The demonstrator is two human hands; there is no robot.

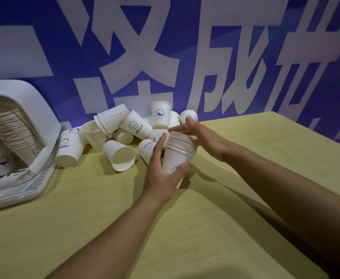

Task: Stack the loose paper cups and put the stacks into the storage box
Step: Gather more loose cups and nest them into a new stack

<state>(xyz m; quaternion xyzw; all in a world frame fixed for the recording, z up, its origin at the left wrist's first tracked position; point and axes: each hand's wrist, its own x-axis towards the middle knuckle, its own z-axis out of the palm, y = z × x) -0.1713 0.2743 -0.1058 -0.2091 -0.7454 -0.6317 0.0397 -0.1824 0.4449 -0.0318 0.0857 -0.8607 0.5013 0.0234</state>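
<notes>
We see the left hand (pixel 163 174) wrapped round a short stack of nested cups (pixel 178 156), held upright, likely so more can drop in. The right hand (pixel 200 135) reaches over it with fingers spread, seemingly empty, toward the loose cups (pixel 125 135) against the wall; the storage box (pixel 42 117), far left, already holds stacks.

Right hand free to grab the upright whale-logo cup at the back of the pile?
Probably yes. The right hand is open, holds nothing, and hovers just in front of the whale-logo cup, which stands on top of the pile uncovered. The left hand holds the stack.
</notes>
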